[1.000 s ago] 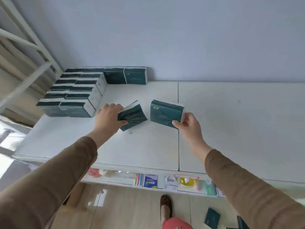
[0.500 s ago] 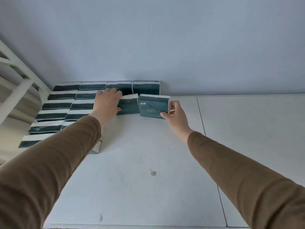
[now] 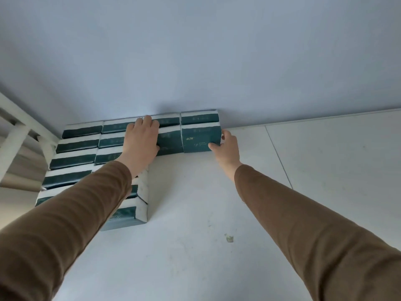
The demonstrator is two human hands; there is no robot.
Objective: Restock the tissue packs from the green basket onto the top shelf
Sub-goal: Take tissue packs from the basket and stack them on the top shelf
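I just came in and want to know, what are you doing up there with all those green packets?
A person is putting tissue packs on the white top shelf. The left hand lies over one pack and the right hand holds another pack by its end. Both packs stand side by side on the shelf, in front of the row against the wall. More packs already fill the left corner in rows.

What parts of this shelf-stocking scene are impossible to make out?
- Head view: the green basket is outside the frame.
- The left sleeve covers several stacked tissue packs.
- The left hand hides much of its pack.
- The gold print on the right hand's pack is too small to read.
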